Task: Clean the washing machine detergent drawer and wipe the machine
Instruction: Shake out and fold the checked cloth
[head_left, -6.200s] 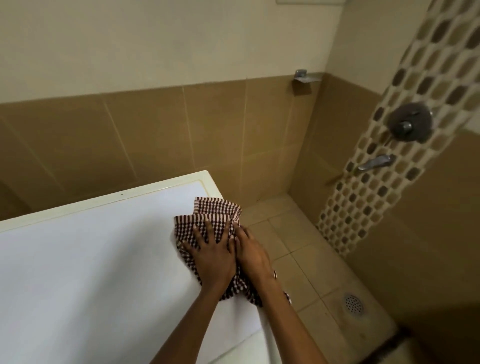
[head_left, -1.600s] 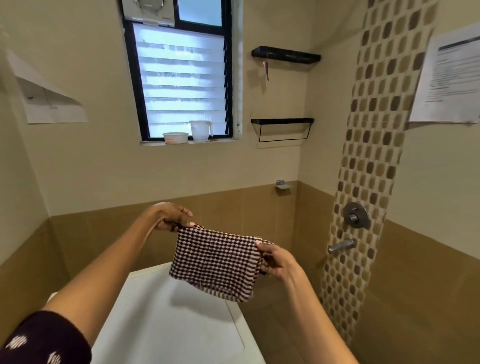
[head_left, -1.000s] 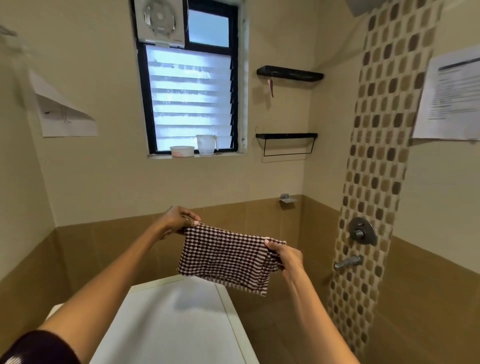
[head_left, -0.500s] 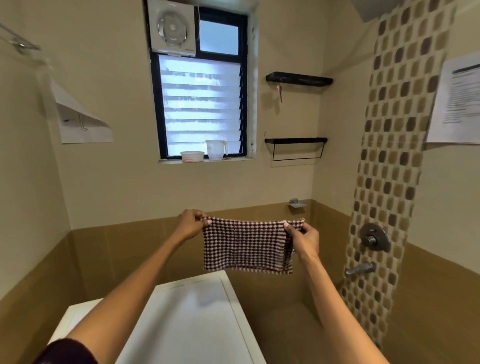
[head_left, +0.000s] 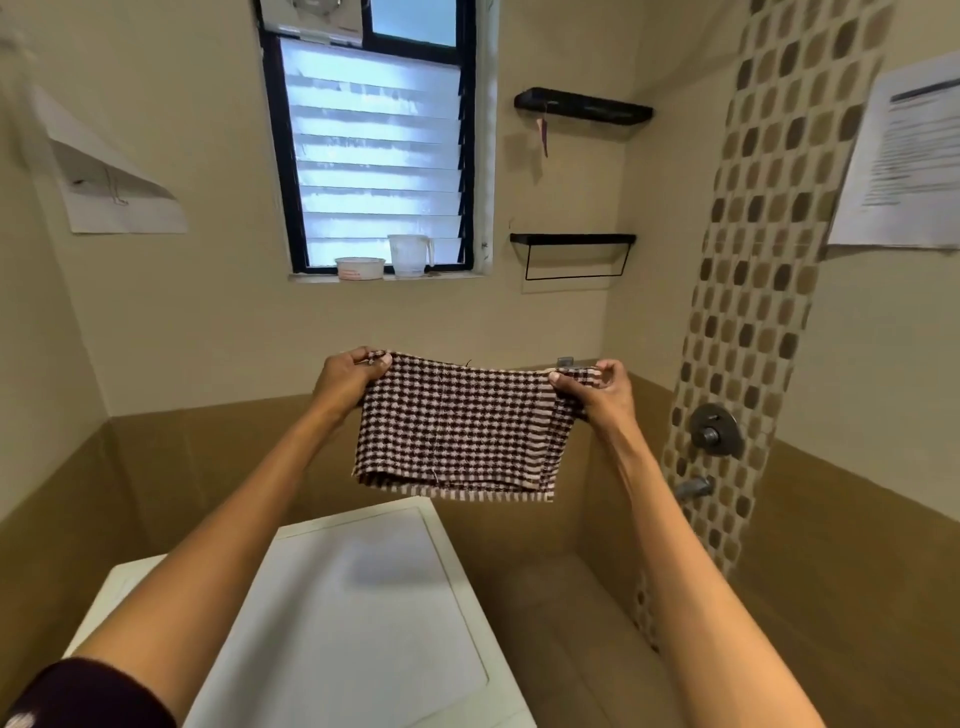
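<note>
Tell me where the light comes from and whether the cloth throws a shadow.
Head view: daylight enters through the louvred window, which is overexposed; the checked cloth casts a soft shadow on the washing machine top; wide-angle distortion bends the mosaic strip.

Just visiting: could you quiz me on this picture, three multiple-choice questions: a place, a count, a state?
1. Where is the checked cloth?
A) in the air above the washing machine
B) flat on its top
C) on the floor

2. How many black shelves hang right of the window?
A) one
B) three
C) two

3. How is the cloth held?
A) by one hand
B) left hand and right hand each pinch an upper corner
C) on a hook

Answers:
1 A: it hangs clear of the white top.
2 C: one sits above the other.
3 B: a hand grips each end.
</note>
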